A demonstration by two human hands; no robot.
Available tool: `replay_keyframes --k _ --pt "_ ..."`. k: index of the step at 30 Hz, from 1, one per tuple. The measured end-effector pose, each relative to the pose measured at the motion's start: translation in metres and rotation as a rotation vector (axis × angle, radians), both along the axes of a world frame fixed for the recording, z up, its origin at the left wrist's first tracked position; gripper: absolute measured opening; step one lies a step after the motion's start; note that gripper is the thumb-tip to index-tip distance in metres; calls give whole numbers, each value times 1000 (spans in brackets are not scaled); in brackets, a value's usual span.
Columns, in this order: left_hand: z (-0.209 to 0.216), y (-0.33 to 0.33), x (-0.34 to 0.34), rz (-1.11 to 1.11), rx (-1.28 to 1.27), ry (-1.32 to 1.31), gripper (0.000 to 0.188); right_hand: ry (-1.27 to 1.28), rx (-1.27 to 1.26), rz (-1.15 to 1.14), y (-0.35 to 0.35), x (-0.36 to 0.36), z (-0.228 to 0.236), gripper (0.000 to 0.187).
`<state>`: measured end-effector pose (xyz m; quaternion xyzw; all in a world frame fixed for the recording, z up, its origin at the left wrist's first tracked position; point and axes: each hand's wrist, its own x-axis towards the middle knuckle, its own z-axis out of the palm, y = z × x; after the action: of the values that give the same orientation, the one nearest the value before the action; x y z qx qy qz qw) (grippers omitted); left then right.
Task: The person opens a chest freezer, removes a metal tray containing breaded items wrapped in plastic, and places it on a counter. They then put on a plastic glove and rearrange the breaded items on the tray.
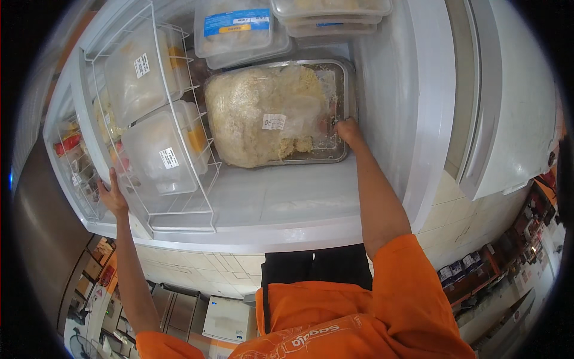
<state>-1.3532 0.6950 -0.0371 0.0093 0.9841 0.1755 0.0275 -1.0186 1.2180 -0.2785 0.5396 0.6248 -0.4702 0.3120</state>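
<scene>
My right hand [349, 133] is closed on the right rim of a shallow metal tray [350, 78] inside a white chest freezer. In the tray lies a large plastic-wrapped mass of pale yellow, crumbly food [245, 113] with a white label [274, 122]. Loose crumbs lie on the tray near my right hand. At the left, my left hand [112, 196] rests against the white ledge beside a wire basket [182, 213], its visible fingers stretched out and apart. The basket holds lidded plastic containers [158, 155] with white labels.
More lidded containers [234, 30] are stacked behind the tray, with another stack [332, 9] at the far right. The freezer's front rim [299, 236] runs between me and the tray. Left of the ledge, a second wire basket [75, 158] holds bagged items.
</scene>
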Motion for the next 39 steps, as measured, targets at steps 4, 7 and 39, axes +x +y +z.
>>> replay_keyframes --k 4,7,39 --pt "-2 1 1 12 52 43 79 -22 33 40 -3 -2 1 57" --pt "-2 -2 0 10 21 27 80 -24 58 25 -5 -2 1 57" --pt "-7 -8 -2 -32 87 -12 89 -7 110 51 -4 4 -8 47"
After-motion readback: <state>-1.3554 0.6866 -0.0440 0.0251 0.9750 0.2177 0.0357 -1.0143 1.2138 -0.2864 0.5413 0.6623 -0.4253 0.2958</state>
